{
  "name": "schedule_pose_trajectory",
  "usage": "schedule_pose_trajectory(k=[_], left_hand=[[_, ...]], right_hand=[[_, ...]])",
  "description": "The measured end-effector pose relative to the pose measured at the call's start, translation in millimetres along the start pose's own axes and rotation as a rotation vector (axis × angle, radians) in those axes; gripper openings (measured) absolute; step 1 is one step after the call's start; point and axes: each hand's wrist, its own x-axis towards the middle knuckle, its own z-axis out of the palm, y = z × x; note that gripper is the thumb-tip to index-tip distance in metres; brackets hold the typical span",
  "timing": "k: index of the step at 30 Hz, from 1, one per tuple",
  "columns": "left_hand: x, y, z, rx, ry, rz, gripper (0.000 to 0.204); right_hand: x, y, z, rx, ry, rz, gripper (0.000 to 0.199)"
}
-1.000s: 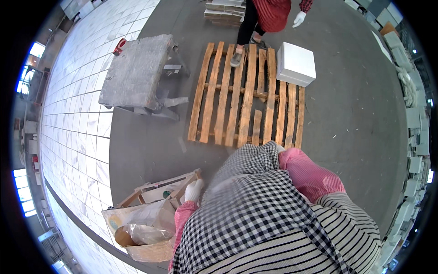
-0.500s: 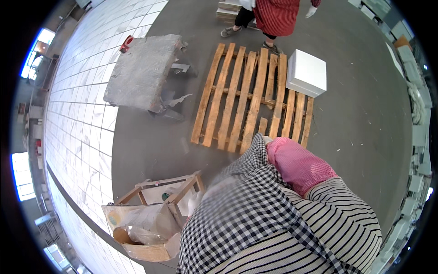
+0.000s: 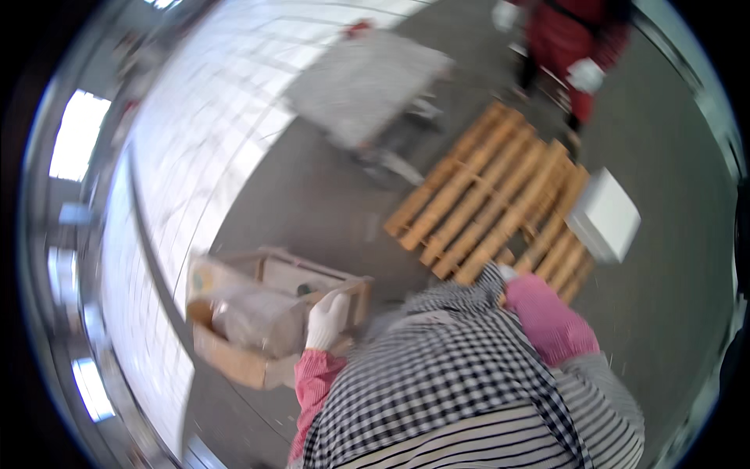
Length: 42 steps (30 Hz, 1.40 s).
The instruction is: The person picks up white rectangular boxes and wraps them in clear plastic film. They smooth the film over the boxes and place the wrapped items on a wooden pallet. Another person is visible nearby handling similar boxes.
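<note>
My left hand point(image 3: 328, 319), in a white glove with a pink checked sleeve, is at the near right side of a wooden-framed box point(image 3: 361, 301). It overlaps the frame's edge, and blur hides whether it touches the wood or how its fingers lie. Beside it, a cardboard carton point(image 3: 234, 361) holds a clear plastic-wrapped bundle point(image 3: 254, 322). Most of my right hand point(image 3: 507, 273) is hidden behind my black-and-white checked apron; only a bit of white glove shows past the pink sleeve, near the close edge of a wooden pallet point(image 3: 488, 203).
A white block-shaped box point(image 3: 605, 215) sits at the pallet's right edge. Beyond the pallet stands a co-worker in red point(image 3: 558, 47) with white gloves. A grey-topped table point(image 3: 367, 86) stands far left, beside white marble-look tiles point(image 3: 226, 102) on the left.
My view has swung left, so the pallet and table appear tilted and further right. My left hand has come into clear sight by the wooden frame. The co-worker has turned and shifted.
</note>
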Motion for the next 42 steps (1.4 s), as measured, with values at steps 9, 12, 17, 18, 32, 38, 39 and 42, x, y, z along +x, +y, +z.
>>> schedule_pose_trajectory(k=[9,12,17,18,32,38,39,42], left_hand=[[-28.5,4.4,-53.4,0.191,0.349,0.255,0.026],[-47.3,13.9,-62.2,0.23,0.513,0.209,0.028],[-63.7,20.4,-111.1,0.124,0.666,0.131,0.031],[-70.7,21.5,-120.0,0.128,0.715,0.115,0.032],[6.7,-82.1,-218.7,0.388,0.751,-0.372,0.057],[22.4,-145.8,-225.4,0.53,0.505,-0.444,0.047],[27.7,-132.5,-215.9,0.46,0.502,-0.4,0.043],[25.8,-112.3,-201.1,0.532,0.444,-0.41,0.031]], right_hand=[[5.4,-38.2,-66.6,0.067,-0.048,-0.099,0.037],[6.9,-52.1,-86.8,0.049,-0.048,-0.108,0.037],[7.3,-71.8,-106.8,0.071,-0.029,-0.087,0.039],[6.1,-74.2,-109.1,0.07,-0.027,-0.085,0.039],[-3.4,-95.5,-94.0,-0.003,0.141,-0.174,0.043],[-38.8,-196.5,-131.4,0.269,0.233,-0.025,0.057],[-31.8,-187.9,-127.9,0.208,0.181,0.002,0.064],[-41.2,-198.6,-108.6,0.256,0.107,0.078,0.069]])
